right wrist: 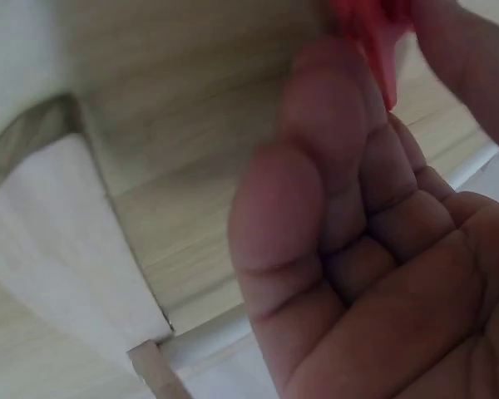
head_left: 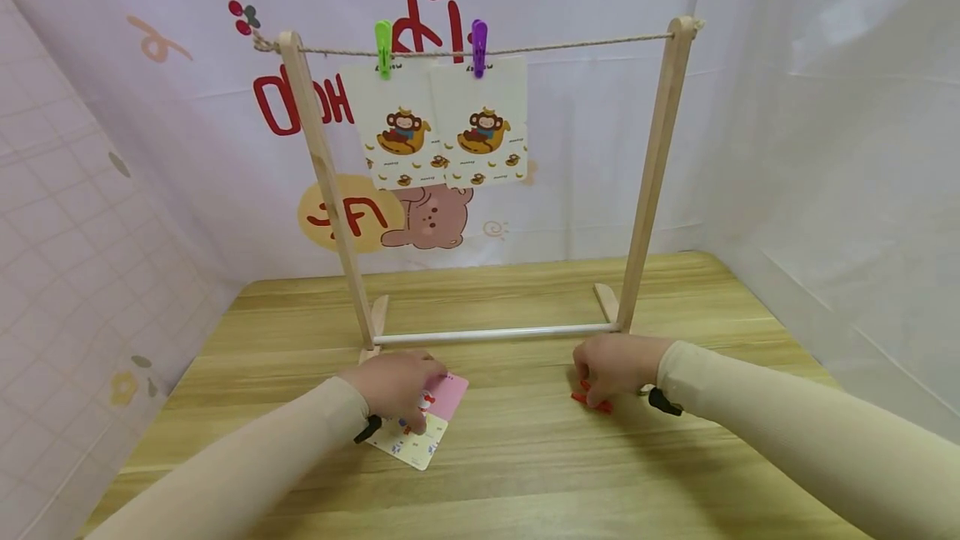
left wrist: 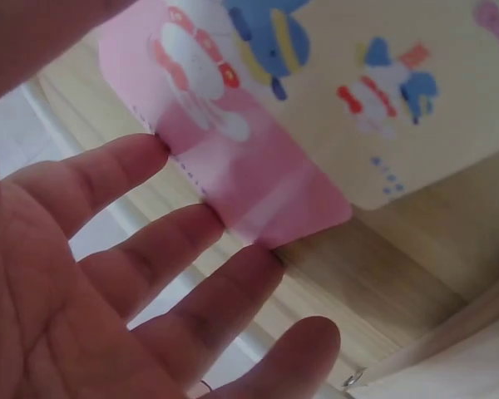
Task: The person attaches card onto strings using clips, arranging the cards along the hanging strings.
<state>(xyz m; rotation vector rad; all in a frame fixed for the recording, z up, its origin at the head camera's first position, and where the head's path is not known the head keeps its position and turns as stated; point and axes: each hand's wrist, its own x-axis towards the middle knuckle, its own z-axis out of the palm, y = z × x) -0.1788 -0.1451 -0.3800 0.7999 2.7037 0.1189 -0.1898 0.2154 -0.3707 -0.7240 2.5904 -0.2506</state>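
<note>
A pink and pale yellow card (head_left: 452, 394) with cartoon figures lies on the table at the front left. Over it is my left hand (head_left: 393, 386), thumb and fingers spread apart. In the left wrist view, its extended fingertips touch the edge of the card's pink part (left wrist: 258, 179). Farther right, my right hand (head_left: 618, 363) pinches a red clothespin (head_left: 596, 403) low over the table. The right wrist view shows part of this clothespin (right wrist: 382, 50) between thumb and fingers, with the other fingers curled.
A wooden rack with two posts (head_left: 651, 177) stands behind the hands. A green clothespin (head_left: 384, 48) and a purple clothespin (head_left: 479, 47) hold two monkey cards (head_left: 491, 102) on its rope (head_left: 585, 45). A white bar (head_left: 495, 334) joins the posts low down.
</note>
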